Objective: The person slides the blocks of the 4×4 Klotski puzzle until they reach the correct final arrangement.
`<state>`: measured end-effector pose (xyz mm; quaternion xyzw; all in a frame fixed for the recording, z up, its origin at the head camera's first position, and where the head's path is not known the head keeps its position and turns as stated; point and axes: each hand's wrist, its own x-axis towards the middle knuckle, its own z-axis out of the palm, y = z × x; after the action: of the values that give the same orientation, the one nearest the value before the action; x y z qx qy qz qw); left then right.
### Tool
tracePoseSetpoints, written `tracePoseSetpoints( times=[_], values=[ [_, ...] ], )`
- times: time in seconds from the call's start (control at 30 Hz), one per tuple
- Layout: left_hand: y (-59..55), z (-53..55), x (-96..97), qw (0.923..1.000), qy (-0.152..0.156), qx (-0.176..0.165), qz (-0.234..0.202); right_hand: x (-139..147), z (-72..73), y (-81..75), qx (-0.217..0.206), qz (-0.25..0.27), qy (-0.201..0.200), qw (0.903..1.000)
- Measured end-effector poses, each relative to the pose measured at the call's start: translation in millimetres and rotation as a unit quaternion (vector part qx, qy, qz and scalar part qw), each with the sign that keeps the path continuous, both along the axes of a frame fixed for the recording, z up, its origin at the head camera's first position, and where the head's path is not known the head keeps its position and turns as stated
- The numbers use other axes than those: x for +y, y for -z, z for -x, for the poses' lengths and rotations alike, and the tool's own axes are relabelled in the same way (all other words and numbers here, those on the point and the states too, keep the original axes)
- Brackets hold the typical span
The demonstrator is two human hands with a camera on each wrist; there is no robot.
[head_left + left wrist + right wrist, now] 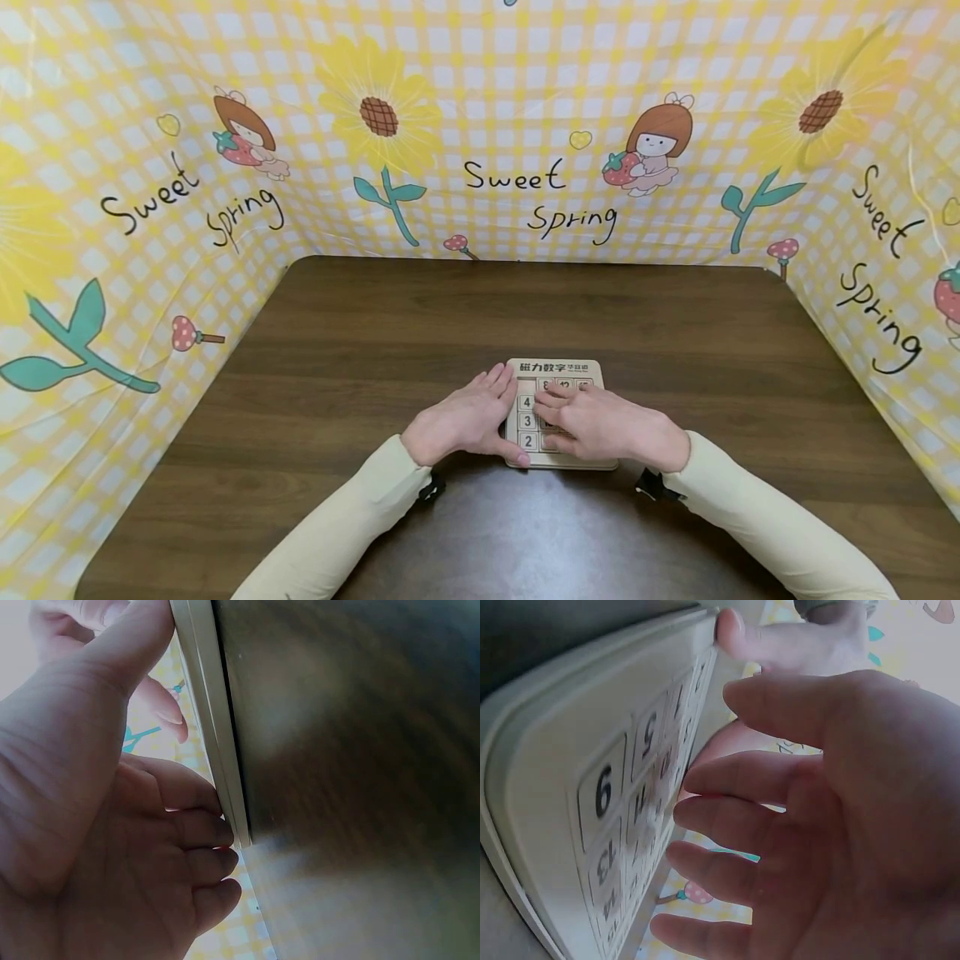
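A pale number slide puzzle (570, 461) lies flat on the brown table, with dark Chinese lettering along its far rim. Number tiles 4 (527, 402), 3 and 2 run down its left column, below a vacant slot (527, 386) in the far left corner. My left hand (465, 417) rests along the puzzle's left edge; its thumb touches the near left corner. In the left wrist view, several fingertips (223, 832) meet the frame's side. My right hand (600, 423) is over the middle and right tiles, fingers extended and spread, covering several. Fingertip contact there is unclear.
The brown table (360, 333) extends around the puzzle on all sides. A yellow checked cloth (517, 100) with sunflowers and lettering hangs behind the table and along both sides. Black wrist straps (433, 485) show beneath the cream sleeves (352, 508).
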<state>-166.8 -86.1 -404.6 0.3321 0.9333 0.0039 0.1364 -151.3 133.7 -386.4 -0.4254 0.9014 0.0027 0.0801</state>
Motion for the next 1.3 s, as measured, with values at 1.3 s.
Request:
tracePoseSetpoints(
  times=[1.3],
  values=[
    [-0.1, 0.8, 0.8, 0.9999, -0.005, -0.006, 0.006, -5.9, 13.0, 15.5, 0.059, 0.025, 0.018, 0.9978]
  ],
)
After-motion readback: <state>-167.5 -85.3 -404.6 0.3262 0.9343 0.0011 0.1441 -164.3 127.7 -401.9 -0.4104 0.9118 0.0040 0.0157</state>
